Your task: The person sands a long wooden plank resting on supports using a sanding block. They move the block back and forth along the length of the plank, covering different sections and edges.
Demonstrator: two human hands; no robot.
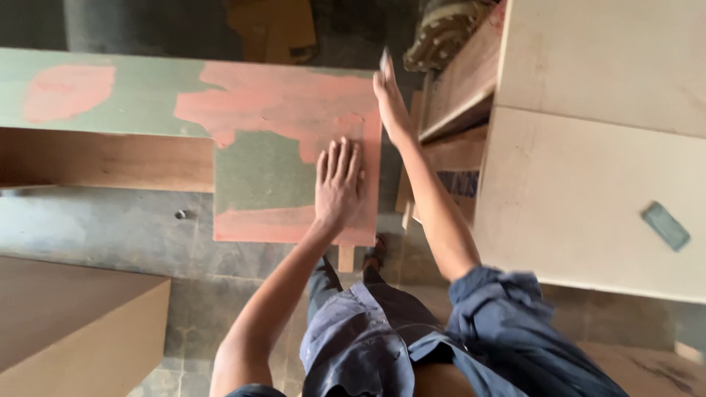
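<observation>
A plywood board (pixel 257 176) with a worn green face and red-pink patches lies flat in front of me. My left hand (pixel 338 184) rests palm down on its right part, fingers together and pointing away. My right hand (pixel 390 99) reaches past the board's right edge, fingers straight and raised, with a small pale object at the fingertips that I cannot identify. It holds nothing that I can make out clearly.
Pale wooden cabinets (pixel 588 184) stand at the right, with a small greenish flat object (pixel 665 226) on top. A long green and red panel (pixel 95 92) over a brown board runs left. A brown box (pixel 73 323) sits at lower left on the grey floor.
</observation>
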